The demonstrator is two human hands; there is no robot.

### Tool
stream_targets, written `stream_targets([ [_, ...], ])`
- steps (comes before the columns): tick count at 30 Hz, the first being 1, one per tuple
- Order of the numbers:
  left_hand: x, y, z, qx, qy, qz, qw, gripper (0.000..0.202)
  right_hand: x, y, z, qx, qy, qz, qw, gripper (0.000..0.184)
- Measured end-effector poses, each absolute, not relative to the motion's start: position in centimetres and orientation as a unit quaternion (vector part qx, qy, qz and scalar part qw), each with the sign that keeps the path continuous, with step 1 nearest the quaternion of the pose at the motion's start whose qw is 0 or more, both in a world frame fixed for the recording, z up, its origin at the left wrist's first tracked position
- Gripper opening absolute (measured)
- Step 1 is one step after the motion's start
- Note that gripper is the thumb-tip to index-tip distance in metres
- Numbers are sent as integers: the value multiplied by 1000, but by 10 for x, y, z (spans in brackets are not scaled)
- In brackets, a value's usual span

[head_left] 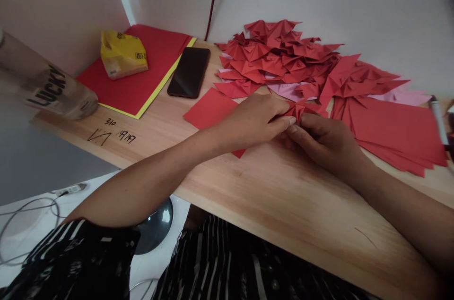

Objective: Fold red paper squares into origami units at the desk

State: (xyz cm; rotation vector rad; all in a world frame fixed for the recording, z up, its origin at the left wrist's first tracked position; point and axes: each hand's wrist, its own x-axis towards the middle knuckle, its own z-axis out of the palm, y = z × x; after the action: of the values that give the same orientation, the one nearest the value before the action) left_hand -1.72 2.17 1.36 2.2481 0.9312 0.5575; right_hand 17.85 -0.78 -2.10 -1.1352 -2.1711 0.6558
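Observation:
Between my two hands is a folded red paper piece, pinched just above the table. My left hand grips its left side, with thumb and fingers pressed together. From the right, my right hand pinches the same piece, its thumb close to the left thumb. Part of the paper is hidden behind the fingers. Under my left forearm lies a flat red paper sheet. Right behind the hands rises a heap of folded red paper pieces, with some pink paper among them.
A stack of red paper sheets lies at the right, beside a marker. Farther left are a phone, a yellow packet on a red folder, and a clear bottle. The wooden table meets a wall behind.

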Motion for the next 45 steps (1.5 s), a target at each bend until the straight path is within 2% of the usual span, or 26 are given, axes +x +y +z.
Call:
stream_targets([
  [17, -17, 20, 12, 894, 337, 182, 232, 28, 179, -10, -20, -459, -809, 225, 291, 30],
  [23, -17, 20, 11, 868, 349, 213, 283, 23, 179, -10, -20, -457, -813, 219, 288, 29],
  [32, -18, 20, 12, 878, 349, 189, 266, 29, 179, -9, -20, -436, -820, 227, 293, 29],
  [45, -15, 20, 10, 850, 357, 244, 299, 35, 179, -12, -17, -470, -789, 256, 302, 33],
])
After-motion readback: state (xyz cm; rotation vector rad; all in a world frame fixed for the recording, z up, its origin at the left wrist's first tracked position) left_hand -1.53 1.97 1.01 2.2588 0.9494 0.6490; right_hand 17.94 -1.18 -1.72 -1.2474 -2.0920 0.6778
